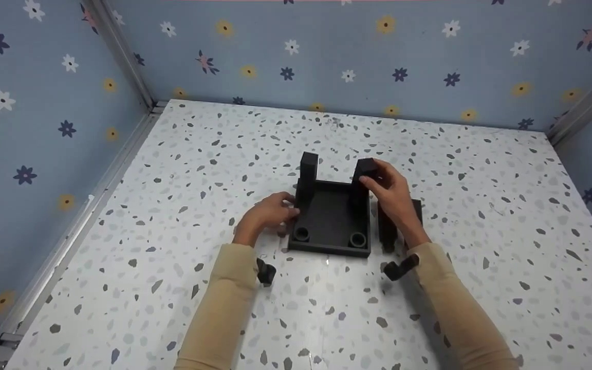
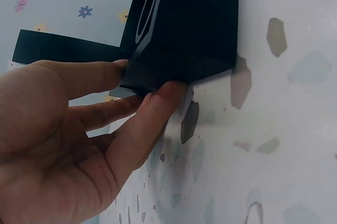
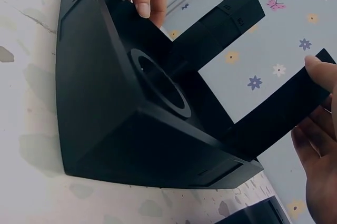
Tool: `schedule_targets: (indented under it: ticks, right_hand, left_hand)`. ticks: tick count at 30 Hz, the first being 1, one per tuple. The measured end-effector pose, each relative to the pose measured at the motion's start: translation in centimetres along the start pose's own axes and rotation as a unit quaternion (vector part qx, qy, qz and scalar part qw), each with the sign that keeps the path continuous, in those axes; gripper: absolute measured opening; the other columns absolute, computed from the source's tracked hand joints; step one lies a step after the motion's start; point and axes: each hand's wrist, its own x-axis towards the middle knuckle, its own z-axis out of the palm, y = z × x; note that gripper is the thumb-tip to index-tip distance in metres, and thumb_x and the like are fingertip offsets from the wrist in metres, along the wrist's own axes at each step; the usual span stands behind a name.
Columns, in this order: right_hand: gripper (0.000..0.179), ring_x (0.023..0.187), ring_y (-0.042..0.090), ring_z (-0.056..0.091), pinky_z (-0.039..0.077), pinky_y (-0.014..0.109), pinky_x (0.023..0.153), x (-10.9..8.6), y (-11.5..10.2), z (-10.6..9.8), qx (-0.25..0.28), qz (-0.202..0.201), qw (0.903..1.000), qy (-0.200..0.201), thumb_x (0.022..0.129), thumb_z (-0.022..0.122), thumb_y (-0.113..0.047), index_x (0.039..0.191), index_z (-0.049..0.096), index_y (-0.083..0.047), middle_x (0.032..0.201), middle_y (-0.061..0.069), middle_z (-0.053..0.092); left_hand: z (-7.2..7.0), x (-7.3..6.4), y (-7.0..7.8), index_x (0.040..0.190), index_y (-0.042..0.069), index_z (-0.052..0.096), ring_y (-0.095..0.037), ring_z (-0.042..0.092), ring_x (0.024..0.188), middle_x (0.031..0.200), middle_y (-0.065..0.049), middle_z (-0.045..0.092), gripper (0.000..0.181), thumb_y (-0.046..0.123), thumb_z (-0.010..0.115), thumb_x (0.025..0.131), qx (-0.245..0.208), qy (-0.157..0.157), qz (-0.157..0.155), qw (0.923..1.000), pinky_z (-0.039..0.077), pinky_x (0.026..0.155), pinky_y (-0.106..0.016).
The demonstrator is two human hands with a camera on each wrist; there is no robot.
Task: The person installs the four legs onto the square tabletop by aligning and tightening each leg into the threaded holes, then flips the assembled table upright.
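A square black base (image 1: 329, 249) with a raised rim sits on the table. Two black legs stand upright in its far corners, and round sockets (image 1: 357, 239) show in the near corners. My left hand (image 1: 271, 210) holds the base's left wall; the left wrist view shows thumb and fingers at a corner (image 2: 174, 66). My right hand (image 1: 394, 198) grips the upper part of the far right leg (image 3: 284, 108), thumb on one side and fingers on the other. The far left leg (image 1: 309, 167) stands untouched, with small markings on it in the right wrist view.
More black pieces (image 1: 387, 231) lie right of the base, partly hidden under my right forearm. The speckled white table (image 1: 481, 231) meets blue flowered walls (image 1: 327, 56) at the back and sides. Each wrist carries a small black camera mount (image 1: 401, 267).
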Motion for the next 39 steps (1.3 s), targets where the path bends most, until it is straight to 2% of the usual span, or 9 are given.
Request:
schedule_targets:
  ticks: [7,16,22,25,31,39]
  right_hand:
    - [0.05,0.11,0.017,0.058,0.05,0.023,0.089,0.0,0.4,0.1,-0.013,-0.014,0.9997,0.016,0.087,0.071,-0.016,0.13,0.052,0.0,0.122,0.015,0.059]
    - [0.045,0.109,0.018,0.06,0.05,0.027,0.092,-0.2,0.1,0.2,-0.009,-0.011,0.9997,0.022,0.087,0.07,-0.012,0.127,0.055,0.0,0.12,0.015,0.061]
    - [0.039,0.104,0.015,0.061,0.047,0.041,0.097,-0.9,-1.9,0.6,-0.033,-0.031,0.9985,0.031,0.086,0.069,-0.006,0.121,0.056,0.006,0.115,0.018,0.061]
    - [0.038,0.1,0.013,0.061,0.047,0.044,0.097,-1.2,-2.7,0.9,-0.044,-0.037,0.9974,0.043,0.084,0.071,-0.005,0.117,0.057,0.007,0.111,0.018,0.062]
    - [0.036,0.097,0.022,0.062,0.049,0.043,0.094,-1.4,-3.1,1.3,-0.068,-0.049,0.9945,0.062,0.082,0.073,-0.004,0.111,0.057,0.01,0.106,0.02,0.063]
    - [0.034,0.092,0.029,0.062,0.051,0.043,0.089,-1.4,-3.5,1.8,-0.095,-0.045,0.9909,0.084,0.08,0.075,-0.005,0.104,0.055,0.009,0.1,0.02,0.063]
  left_hand:
    - [0.0,0.1,0.0,0.136,0.01,0.049,-0.026,0.06,0.107,0.114,-0.012,0.065,0.044,0.027,0.054,0.096,0.012,0.002,0.0,0.9999,0.04,0.103,-0.043]
    - [0.0,0.1,-0.1,0.136,0.009,0.048,-0.025,0.06,0.106,0.116,-0.013,0.064,0.044,0.026,0.054,0.096,0.011,-0.001,0.004,0.9999,0.041,0.102,-0.042]
    - [0.0,0.1,0.0,0.137,0.009,0.047,-0.026,0.058,0.112,0.122,-0.013,0.061,0.044,0.025,0.053,0.097,0.01,0.0,-0.002,1.0,0.038,0.105,-0.044]
    - [0.0,0.1,0.0,0.137,0.01,0.047,-0.027,0.057,0.114,0.124,-0.013,0.06,0.044,0.026,0.053,0.097,0.013,0.001,-0.003,0.9999,0.037,0.106,-0.045]
    - [0.1,0.0,0.0,0.137,0.01,0.048,-0.027,0.057,0.115,0.127,-0.013,0.059,0.044,0.027,0.053,0.097,0.019,0.002,0.003,0.9998,0.037,0.106,-0.045]
    - [0.1,0.1,-0.1,0.134,0.011,0.05,-0.027,0.058,0.111,0.121,-0.012,0.062,0.042,0.027,0.054,0.096,0.018,0.007,0.005,0.9998,0.039,0.104,-0.044]
